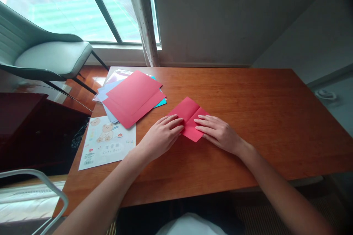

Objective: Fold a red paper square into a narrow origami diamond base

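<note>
A creased sheet of red paper (190,112) lies on the wooden table, turned so that one corner points toward me. A fold line runs across it. My left hand (167,130) rests on its left side with the fingers stretched over the edge. On the opposite side, my right hand (216,130) lies flat with its fingers spread on the paper. Parts of both side edges are hidden under my fingers.
Left of my hands is a pile of red sheets (135,97) over blue and lilac paper. A white sheet with bear drawings (107,143) lies nearer me. The wooden table (248,106) extends right. A grey chair (52,57) stands by the window.
</note>
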The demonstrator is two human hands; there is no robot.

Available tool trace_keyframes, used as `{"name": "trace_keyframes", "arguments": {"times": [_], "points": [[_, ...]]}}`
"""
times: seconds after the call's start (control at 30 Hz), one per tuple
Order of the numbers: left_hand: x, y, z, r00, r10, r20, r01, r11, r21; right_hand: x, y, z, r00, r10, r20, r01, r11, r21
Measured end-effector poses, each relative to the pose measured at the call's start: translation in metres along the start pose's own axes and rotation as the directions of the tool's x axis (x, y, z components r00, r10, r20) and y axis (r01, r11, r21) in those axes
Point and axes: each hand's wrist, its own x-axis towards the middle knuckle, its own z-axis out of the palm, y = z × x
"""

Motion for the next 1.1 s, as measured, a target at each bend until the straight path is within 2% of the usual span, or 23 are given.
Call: {"name": "trace_keyframes", "arguments": {"times": [0.17, 0.27, 0.33, 0.4, 0.47, 0.57, 0.63, 0.7, 0.77, 0.83, 0.87, 0.97, 1.1], "points": [[-0.005, -0.001, -0.002, 0.998, -0.009, -0.063, 0.006, 0.999, -0.05, -0.009, 0.002, 0.003, 0.999, 0.024, -0.04, -0.023, 0.999, 0.042], [-0.006, 0.001, -0.005, 0.992, -0.07, -0.103, 0.055, 0.989, -0.136, -0.009, 0.001, 0.003, 0.994, 0.075, -0.085, -0.065, 0.991, 0.113], [-0.007, 0.003, -0.006, 0.985, -0.133, -0.114, 0.111, 0.976, -0.186, -0.007, -0.003, 0.002, 0.977, 0.156, -0.143, -0.127, 0.973, 0.192], [-0.005, 0.007, -0.008, 0.973, -0.205, -0.106, 0.176, 0.957, -0.232, -0.004, -0.009, 0.001, 0.941, 0.289, -0.177, -0.238, 0.935, 0.262], [-0.002, 0.011, -0.008, 0.957, -0.281, -0.079, 0.253, 0.934, -0.252, 0.001, -0.014, 0.001, 0.885, 0.436, -0.165, -0.378, 0.877, 0.296], [0.006, 0.016, -0.008, 0.922, -0.388, -0.014, 0.38, 0.91, -0.168, 0.011, -0.017, 0.001, 0.809, 0.577, -0.111, -0.53, 0.798, 0.288], [0.011, 0.019, -0.008, 0.904, -0.428, -0.01, 0.426, 0.902, -0.067, 0.017, -0.015, 0.002, 0.783, 0.616, -0.088, -0.579, 0.773, 0.26], [0.013, 0.026, -0.008, 0.908, -0.406, -0.098, 0.413, 0.909, 0.062, 0.022, -0.013, 0.002, 0.773, 0.631, -0.064, -0.607, 0.765, 0.216], [0.014, 0.036, -0.008, 0.941, -0.295, -0.168, 0.326, 0.922, 0.21, 0.026, -0.011, 0.003, 0.768, 0.639, -0.033, -0.627, 0.762, 0.163], [0.014, 0.048, -0.006, 0.974, -0.191, -0.124, 0.218, 0.939, 0.267, 0.03, -0.01, 0.002, 0.76, 0.65, -0.001, -0.646, 0.756, 0.104], [0.015, 0.054, -0.004, 0.979, -0.179, -0.095, 0.199, 0.939, 0.281, 0.031, -0.01, 0.002, 0.756, 0.654, 0.015, -0.654, 0.753, 0.073], [0.016, 0.063, 0.005, 0.983, -0.185, 0.016, 0.173, 0.945, 0.277, 0.033, -0.011, 0.001, 0.755, 0.655, 0.036, -0.655, 0.756, -0.017], [0.018, 0.061, 0.014, 0.975, -0.206, 0.08, 0.183, 0.955, 0.233, 0.04, -0.009, 0.002, 0.788, 0.614, -0.037, -0.615, 0.785, -0.071]]}}
